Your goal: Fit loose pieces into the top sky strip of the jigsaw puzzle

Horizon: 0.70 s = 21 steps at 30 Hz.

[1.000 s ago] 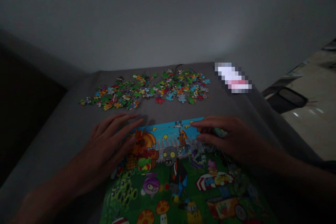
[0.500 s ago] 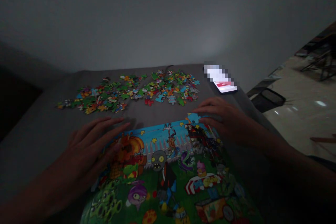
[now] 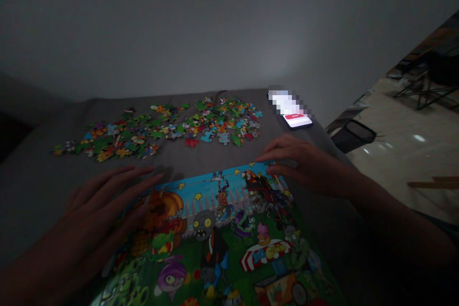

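Left hand (image 3: 111, 201), fingers spread, overlaps the board (image 3: 201, 258) at ten o'clock; right hand (image 3: 304, 165), grip unclear, at one. Pieces (image 3: 206, 136) lie beyond twelve.

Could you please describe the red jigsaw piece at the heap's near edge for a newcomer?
On the grey cloth-covered surface, beyond the large colourful cartoon picture, lies a wide heap of loose multicoloured jigsaw pieces. Along its near edge, around the middle, is the small red jigsaw piece, just left of a light-blue jigsaw piece. Its mostly red face sets it apart from that blue neighbour.
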Available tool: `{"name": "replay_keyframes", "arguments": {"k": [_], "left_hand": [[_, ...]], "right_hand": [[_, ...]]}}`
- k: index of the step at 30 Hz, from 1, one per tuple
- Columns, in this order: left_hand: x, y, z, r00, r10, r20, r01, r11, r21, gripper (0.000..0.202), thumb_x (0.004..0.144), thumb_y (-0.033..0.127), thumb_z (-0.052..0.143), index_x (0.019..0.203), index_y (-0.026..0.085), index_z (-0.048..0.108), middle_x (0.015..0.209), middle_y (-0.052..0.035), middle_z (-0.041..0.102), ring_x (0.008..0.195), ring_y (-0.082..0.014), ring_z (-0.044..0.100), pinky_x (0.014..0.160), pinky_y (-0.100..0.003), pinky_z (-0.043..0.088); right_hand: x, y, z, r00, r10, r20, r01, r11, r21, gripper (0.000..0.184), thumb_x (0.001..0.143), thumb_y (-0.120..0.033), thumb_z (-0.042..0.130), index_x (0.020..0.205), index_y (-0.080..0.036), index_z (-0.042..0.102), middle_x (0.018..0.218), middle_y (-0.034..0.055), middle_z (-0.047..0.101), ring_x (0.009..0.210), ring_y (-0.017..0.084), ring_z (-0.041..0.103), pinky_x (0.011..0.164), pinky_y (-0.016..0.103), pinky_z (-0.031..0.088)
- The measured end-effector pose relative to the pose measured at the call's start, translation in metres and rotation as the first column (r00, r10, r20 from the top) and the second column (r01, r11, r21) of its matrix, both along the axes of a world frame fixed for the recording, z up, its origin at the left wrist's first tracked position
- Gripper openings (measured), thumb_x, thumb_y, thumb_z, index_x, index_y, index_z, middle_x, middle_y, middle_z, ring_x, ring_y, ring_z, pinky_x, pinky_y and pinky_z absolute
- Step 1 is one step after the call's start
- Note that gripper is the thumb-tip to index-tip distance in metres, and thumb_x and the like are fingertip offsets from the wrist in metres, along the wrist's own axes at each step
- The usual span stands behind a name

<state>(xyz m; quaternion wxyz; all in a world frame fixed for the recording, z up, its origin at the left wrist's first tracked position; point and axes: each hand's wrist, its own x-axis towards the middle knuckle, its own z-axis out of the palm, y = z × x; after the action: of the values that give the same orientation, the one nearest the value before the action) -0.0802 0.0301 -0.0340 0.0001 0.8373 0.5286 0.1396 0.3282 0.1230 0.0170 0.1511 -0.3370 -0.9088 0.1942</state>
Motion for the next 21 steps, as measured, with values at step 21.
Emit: {"name": "replay_keyframes", "arguments": {"k": [21], "left_hand": [[0.006, -0.002, 0.018, 0.996, -0.081, 0.029, 0.082, 0.996, -0.038, 0.048, 0.107, 0.043, 0.035, 0.155, 0.046, 0.031, 0.153, 0.0039, 0.050, 0.140, -0.0276, 0.045, 0.115, -0.047, 0.041]], "right_hand": [[-0.015, -0.013, -0.005, 0.992, 0.048, -0.118, -0.048, 0.999, -0.004, 0.025, 0.101, -0.030, 0.059, 0.119, -0.023, 0.074, 0.104, 0.0070, 0.074, 0.096, 0.019, 0.069, 0.084, 0.033, 0.056]]}}
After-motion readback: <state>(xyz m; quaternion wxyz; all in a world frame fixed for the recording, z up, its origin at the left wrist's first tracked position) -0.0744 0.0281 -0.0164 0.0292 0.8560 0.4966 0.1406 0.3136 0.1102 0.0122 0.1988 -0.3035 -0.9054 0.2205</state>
